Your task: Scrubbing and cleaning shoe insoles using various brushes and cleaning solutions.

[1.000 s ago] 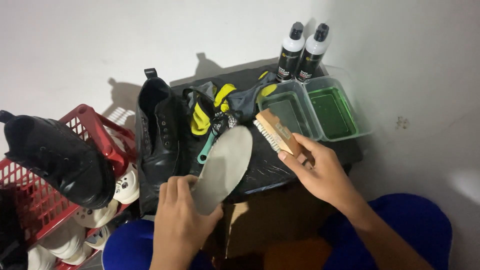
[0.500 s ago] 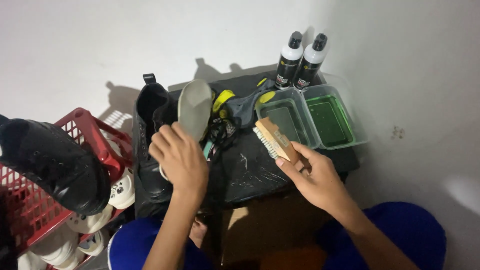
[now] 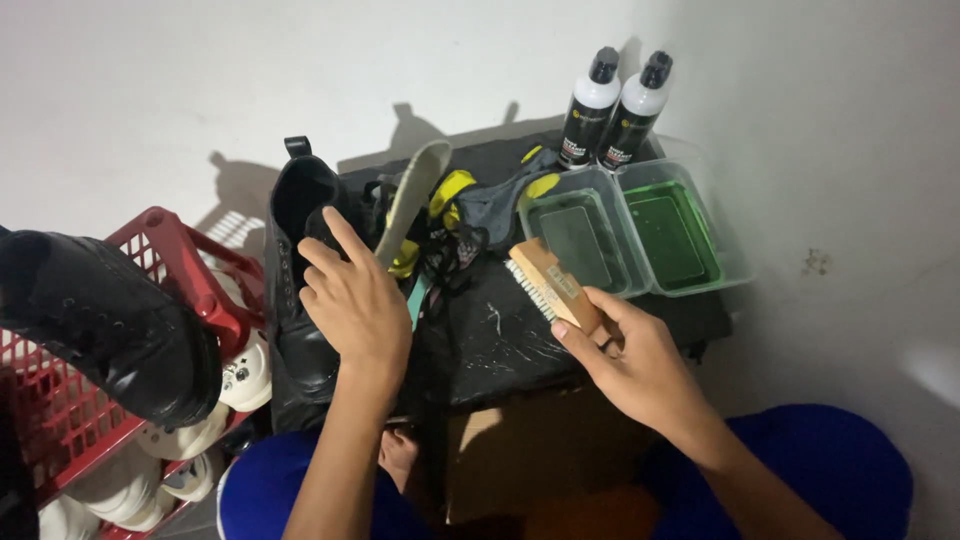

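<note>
Fingers of left hand (image 3: 358, 300) loosely pinching grey insole (image 3: 410, 200), propped upright just right of black boot (image 3: 300, 290); right hand (image 3: 625, 355) clamped on wooden brush (image 3: 550, 285), further right; insole likely light, floppy; best gripped mid-edge.

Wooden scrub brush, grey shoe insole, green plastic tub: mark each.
Wooden scrub brush (image 3: 556, 287), head view, on its wooden back.
Grey shoe insole (image 3: 408, 198), head view, mid-length.
Green plastic tub (image 3: 672, 235), head view, on the green liquid inside.
</note>
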